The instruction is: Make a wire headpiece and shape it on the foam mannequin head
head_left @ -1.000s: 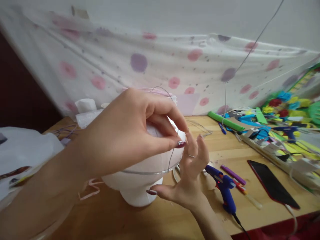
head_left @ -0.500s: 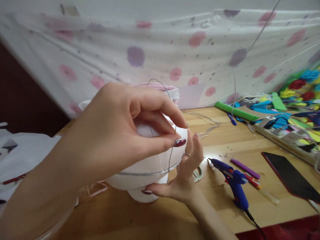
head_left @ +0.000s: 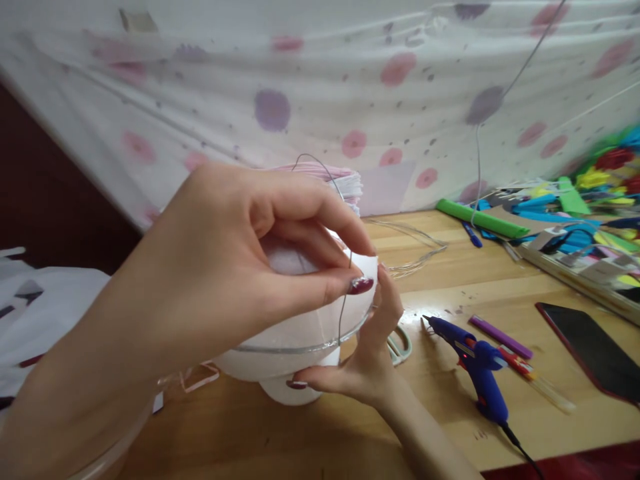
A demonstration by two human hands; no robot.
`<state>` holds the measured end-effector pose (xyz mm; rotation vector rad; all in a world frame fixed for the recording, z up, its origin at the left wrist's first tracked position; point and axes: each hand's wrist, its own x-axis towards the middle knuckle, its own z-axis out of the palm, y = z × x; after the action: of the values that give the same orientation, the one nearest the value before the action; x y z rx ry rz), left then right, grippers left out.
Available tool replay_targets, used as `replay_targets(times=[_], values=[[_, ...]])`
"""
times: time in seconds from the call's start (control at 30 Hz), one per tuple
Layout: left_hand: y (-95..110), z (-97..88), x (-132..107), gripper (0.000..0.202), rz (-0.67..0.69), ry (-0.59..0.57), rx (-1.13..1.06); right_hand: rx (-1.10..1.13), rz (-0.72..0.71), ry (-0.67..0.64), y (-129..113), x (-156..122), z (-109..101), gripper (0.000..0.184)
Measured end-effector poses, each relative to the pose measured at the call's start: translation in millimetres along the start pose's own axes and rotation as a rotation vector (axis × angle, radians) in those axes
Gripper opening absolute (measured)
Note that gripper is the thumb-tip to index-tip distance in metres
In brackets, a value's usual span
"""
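A white, rounded, translucent piece (head_left: 295,327) with a grey wire band around its lower part stands at the middle, partly behind my hands. My left hand (head_left: 235,247) reaches across it with thumb and fingertips closed on a thin wire (head_left: 343,310) that loops up behind the fingers. Lower right, my right hand (head_left: 370,353) grips the edge of the white piece, thumb below and fingers behind. Under it shows a white rounded base (head_left: 293,392). My left hand hides much of the piece.
A blue glue gun (head_left: 475,367) lies right on the wooden table, near a purple stick (head_left: 500,337), scissors handles (head_left: 400,345) and a phone (head_left: 590,350). Behind are wire lengths (head_left: 420,240), a green roll (head_left: 480,219), a power strip (head_left: 580,273) and a pink-and-white stack (head_left: 350,187).
The camera view has shifted slightly, so the table items sit a little further right. Both hands keep nearly the same grip on the wire and the white piece.
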<state>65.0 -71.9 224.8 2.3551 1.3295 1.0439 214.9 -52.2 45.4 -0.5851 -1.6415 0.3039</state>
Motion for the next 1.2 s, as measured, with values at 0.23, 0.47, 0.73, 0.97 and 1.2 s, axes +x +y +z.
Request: replay_targets(times=[0.23,0.47,0.73,0.97,1.2], values=[[0.7,-0.7,0.1,0.012,0.046,0.009,-0.039,-0.047,-0.015,-0.004,-0.1,-0.6,-1.6,0.124],[-1.2,4.7,-2.9,0.012,0.067,0.07,-0.058,-0.054,0.019,-0.017,0.6,-3.0,-2.4,0.126],[0.0,6.6,-6.1,0.013,0.031,0.072,-0.131,-0.045,0.012,-0.017,1.6,-3.5,-1.6,0.125],[-0.1,5.7,-2.7,0.017,0.061,0.052,-0.106,-0.018,0.006,-0.018,9.1,-8.5,1.1,0.129],[-1.1,3.1,0.1,0.018,0.081,0.037,-0.111,0.027,0.048,-0.051,11.3,-15.0,1.4,0.129]])
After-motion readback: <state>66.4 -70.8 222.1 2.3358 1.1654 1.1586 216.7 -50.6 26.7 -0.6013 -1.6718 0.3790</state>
